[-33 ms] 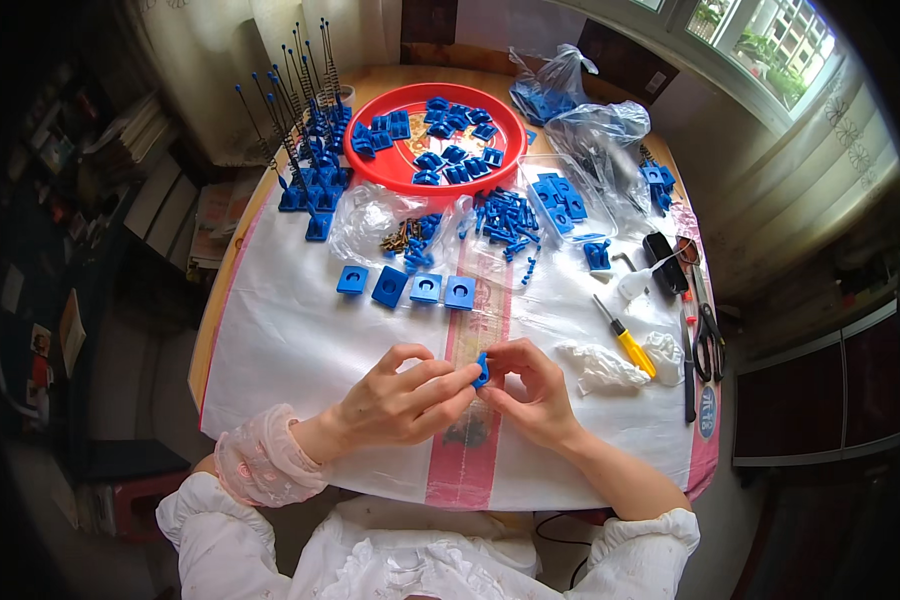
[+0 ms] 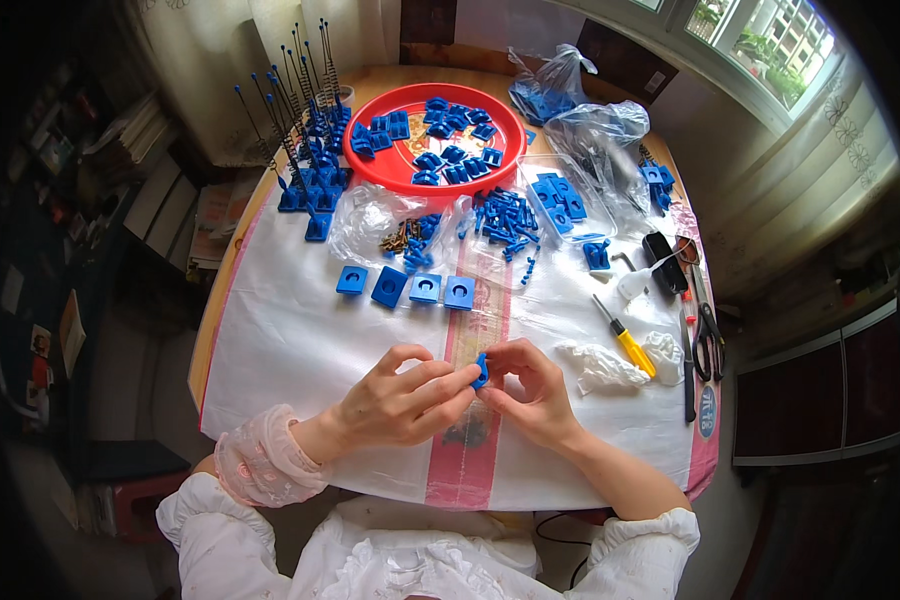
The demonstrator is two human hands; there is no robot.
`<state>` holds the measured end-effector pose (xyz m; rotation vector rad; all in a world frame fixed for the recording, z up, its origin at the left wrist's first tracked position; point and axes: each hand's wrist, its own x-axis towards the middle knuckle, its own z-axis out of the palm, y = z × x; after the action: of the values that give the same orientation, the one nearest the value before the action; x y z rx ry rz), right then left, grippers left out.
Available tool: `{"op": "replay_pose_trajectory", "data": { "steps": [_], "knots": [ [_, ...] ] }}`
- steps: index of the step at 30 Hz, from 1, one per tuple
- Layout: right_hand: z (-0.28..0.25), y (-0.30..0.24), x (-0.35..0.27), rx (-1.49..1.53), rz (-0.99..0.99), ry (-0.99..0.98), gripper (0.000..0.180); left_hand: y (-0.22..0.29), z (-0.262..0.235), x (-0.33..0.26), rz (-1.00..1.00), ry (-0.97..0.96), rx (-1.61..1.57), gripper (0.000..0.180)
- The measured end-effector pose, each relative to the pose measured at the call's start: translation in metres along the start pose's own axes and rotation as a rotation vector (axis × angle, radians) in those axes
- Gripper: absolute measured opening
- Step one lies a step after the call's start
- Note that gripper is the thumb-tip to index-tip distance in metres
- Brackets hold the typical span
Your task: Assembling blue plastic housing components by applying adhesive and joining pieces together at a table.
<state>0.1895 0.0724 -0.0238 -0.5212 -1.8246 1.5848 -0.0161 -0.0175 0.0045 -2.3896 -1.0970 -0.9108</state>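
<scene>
Near the front middle of the table, a small blue plastic part (image 2: 481,372) with a rounded hole is held up between both hands. My left hand (image 2: 407,397) pinches its left side with the fingertips, covering some of it. On its right side, my right hand (image 2: 532,393) grips it between thumb and forefinger. Beyond the hands lies a row of square blue plastic blocks with round recesses, among them a rightmost block (image 2: 459,293) and a leftmost block (image 2: 351,280).
A red tray (image 2: 356,166) of blue parts stands at the back. Blue bases with coiled springs (image 2: 292,95) crowd the back left. Small blue pegs (image 2: 508,220) lie beside brass-coloured screws (image 2: 402,241). Rightward are a yellow-handled screwdriver (image 2: 633,353), scissors (image 2: 708,342) and crumpled tissue (image 2: 604,369).
</scene>
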Motion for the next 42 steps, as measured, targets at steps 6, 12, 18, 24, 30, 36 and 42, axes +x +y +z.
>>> {"op": "replay_pose_trajectory", "data": {
  "steps": [6,12,18,24,30,36,42],
  "knots": [
    [-0.002,-0.005,0.001,0.294,0.157,-0.030,0.029,0.002,0.001,0.000,0.025,0.019,0.042,0.017],
    [-0.006,-0.004,0.001,0.323,0.207,-0.065,0.029,0.007,0.002,0.002,0.061,-0.048,-0.020,0.032],
    [0.002,-0.003,0.000,0.208,0.155,-0.029,0.033,0.015,-0.001,0.016,-0.432,-0.080,-0.489,0.051],
    [0.001,-0.005,-0.001,0.191,0.217,-0.105,0.035,0.015,-0.005,0.020,-0.442,-0.214,-0.472,0.053],
    [0.004,0.000,-0.001,0.203,0.192,-0.071,0.033,0.003,-0.003,0.015,-0.666,-0.170,-0.757,0.055],
    [0.005,-0.003,0.000,0.190,0.164,-0.019,0.031,-0.006,-0.001,0.011,-0.731,-0.193,-0.830,0.049],
    [0.001,-0.003,0.001,0.113,0.180,0.091,0.026,-0.018,0.007,0.009,-0.921,-0.195,-0.958,0.045]
  ]
}}
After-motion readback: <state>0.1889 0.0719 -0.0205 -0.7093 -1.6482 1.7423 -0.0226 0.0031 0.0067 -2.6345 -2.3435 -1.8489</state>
